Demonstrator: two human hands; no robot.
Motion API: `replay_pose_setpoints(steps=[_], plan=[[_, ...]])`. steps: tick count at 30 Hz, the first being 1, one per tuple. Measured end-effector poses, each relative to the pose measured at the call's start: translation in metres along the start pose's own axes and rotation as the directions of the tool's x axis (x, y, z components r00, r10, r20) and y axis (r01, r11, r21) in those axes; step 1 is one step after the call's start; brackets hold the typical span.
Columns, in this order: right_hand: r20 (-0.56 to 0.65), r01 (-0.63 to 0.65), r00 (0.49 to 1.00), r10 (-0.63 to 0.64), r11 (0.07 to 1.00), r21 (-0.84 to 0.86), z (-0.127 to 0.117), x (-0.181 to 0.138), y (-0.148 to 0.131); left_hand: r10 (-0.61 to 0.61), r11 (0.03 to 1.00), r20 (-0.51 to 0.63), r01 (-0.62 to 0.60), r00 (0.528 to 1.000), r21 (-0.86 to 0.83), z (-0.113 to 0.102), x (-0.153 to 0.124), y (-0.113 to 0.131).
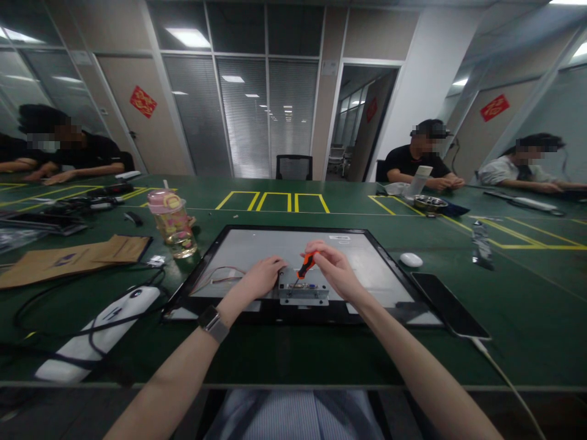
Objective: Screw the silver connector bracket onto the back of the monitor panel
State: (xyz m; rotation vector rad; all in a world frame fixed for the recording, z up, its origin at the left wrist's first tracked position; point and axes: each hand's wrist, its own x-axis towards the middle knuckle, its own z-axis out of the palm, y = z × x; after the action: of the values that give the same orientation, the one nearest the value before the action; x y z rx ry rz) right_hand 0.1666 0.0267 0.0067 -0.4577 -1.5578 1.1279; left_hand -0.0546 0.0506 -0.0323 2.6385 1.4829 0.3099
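Screwdriver (306, 264) in right hand (334, 269), left hand (262, 276) on metal bracket (303, 293), no legible text

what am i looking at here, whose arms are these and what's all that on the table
This one picture comes from a camera worn on a person's head, looking down at their own bare arms. The right hand holds an orange screwdriver in its grip, over a small metal box. The left hand, a watch on its wrist, rests beside that box. The box sits on a flat panel lying on the green table. Nearby are a bottle, a mouse and a phone. Other people sit further off.
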Motion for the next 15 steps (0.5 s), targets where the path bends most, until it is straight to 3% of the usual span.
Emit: replay_pose_setpoints(steps=[10, 15], plan=[[0.017, 0.013, 1.0, -0.012, 0.995, -0.097, -0.002, 0.0011, -0.0039, 0.005, 1.0, 0.001, -0.005, 1.0, 0.005, 0.002, 0.0014, -0.0016], [0.033, -0.03, 0.999, 0.028, 0.998, 0.05, 0.0027, -0.0009, -0.0044, 0.004, 1.0, -0.006, -0.004, 1.0, -0.02, 0.0022, 0.001, -0.0013]])
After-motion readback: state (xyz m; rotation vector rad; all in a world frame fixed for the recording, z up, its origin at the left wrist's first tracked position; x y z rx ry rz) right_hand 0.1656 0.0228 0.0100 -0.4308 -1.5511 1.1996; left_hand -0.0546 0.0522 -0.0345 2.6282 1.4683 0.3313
